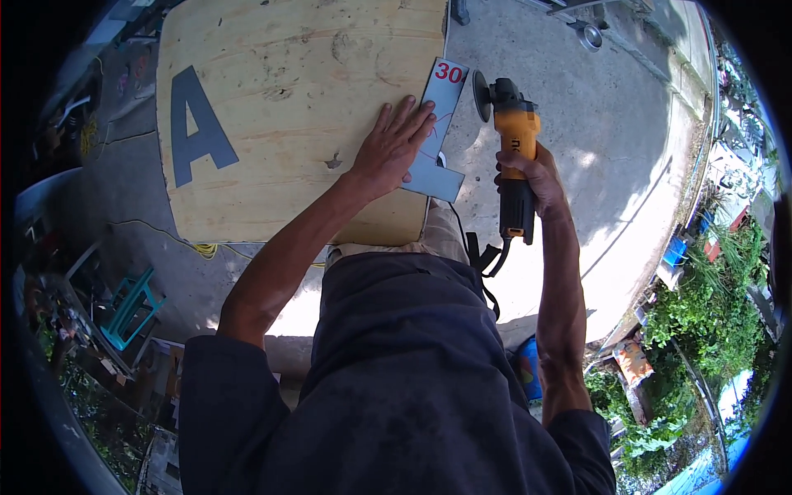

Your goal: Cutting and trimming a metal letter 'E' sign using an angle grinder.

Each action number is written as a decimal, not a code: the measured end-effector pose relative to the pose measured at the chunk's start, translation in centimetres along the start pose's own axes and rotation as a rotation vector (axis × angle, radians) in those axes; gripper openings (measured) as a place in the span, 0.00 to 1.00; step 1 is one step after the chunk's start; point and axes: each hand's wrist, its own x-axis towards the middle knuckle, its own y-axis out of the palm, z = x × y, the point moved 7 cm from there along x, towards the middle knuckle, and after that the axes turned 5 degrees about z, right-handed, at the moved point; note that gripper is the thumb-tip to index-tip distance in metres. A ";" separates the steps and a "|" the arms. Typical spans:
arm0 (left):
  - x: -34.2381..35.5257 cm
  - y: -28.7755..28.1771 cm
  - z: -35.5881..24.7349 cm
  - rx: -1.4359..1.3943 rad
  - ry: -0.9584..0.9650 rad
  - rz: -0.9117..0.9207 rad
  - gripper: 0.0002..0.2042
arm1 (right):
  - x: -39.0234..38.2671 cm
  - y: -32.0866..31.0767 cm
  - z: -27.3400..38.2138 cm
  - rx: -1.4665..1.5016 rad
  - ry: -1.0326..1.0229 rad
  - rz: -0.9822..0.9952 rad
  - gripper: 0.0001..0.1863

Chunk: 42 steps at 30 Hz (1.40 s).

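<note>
My left hand (389, 150) lies flat with its fingers spread over a flat L-shaped piece of pale sheet (446, 179), which has red marks on it. The piece rests on the right edge of a plywood board (297, 157) and sticks out past it. In my right hand (541, 186) is an orange and black angle grinder (518, 129), held upright beside the board by its body. Its disc (481, 96) stands just right of the sheet, apart from it. Whether the disc is spinning I cannot tell.
A grey cut-out letter (216, 150) lies on the board's left side. The grinder's black cord (497, 262) hangs beside my right leg. A yellow cord (206, 250) runs along the floor at the left, near a teal plastic chair (132, 309). A metal bowl (590, 37) sits far right.
</note>
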 end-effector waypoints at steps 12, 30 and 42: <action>0.2 -0.5 0.3 0.013 0.032 -0.005 0.58 | -0.1 0.9 0.3 -0.073 0.039 -0.056 0.30; 0.0 -0.2 0.2 -0.074 0.049 -0.085 0.58 | -0.6 1.2 0.6 0.005 0.049 -0.017 0.27; 0.1 -0.2 0.3 -0.080 0.037 -0.057 0.57 | 0.6 1.8 0.1 0.166 0.120 0.030 0.25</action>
